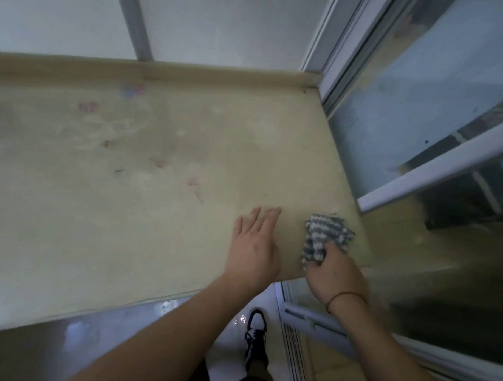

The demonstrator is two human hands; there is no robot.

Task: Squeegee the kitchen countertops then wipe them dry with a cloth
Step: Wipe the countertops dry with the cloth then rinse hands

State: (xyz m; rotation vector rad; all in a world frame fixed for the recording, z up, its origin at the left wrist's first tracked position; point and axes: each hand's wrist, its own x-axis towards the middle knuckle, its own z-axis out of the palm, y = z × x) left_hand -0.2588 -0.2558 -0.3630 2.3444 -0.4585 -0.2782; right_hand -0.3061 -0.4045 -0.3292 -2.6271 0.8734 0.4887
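Cloth (325,235) half-bunched under right hand (337,274), frame blurred

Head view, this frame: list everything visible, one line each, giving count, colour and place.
countertop: one, beige with faint pink and white stains, fills the middle.
cloth: one, grey and white striped, bunched at the counter's near right corner.
wall panels: white with a grey strip, behind the counter.
glass door: one, pale frame, right of the counter.
shoe: one, black and white, on the floor below.
bracelet: one, thin, reddish, right wrist.
left hand: fingers straight, flat on the counter.
right hand: grips the cloth.
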